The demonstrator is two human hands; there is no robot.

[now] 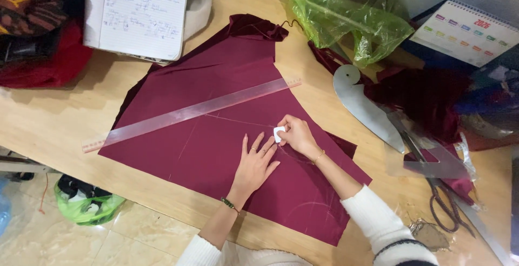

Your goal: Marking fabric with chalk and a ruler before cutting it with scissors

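The right hand (296,134) pinches a small white piece of tailor's chalk (278,133) between thumb and fingertips, its edge set down on the maroon fabric (216,131) that lies spread flat on the wooden worktop (48,120). The left hand (255,164) rests just beside it, palm down and fingers spread and released, holding nothing and pressing the cloth flat close to the chalk. A long clear ruler (192,112) lies slantwise across the fabric above both hands, apart from them, and faint chalk lines already cross the cloth near it. To mark well here, it seems best to keep the flat hand close to the chalk so the cloth cannot creep or ripple, to hold the chalk at a low tilt on its thin edge, and to use light, even pressure so the line stays fine. A firm drag would likely pull the weave out of true. Off to the right lie a metal curve template (363,106), a clear set square (432,160) and a pair of scissors (446,206); a green plastic bag (346,12) sits at the far edge, and an open notebook (138,14) lies to the left.
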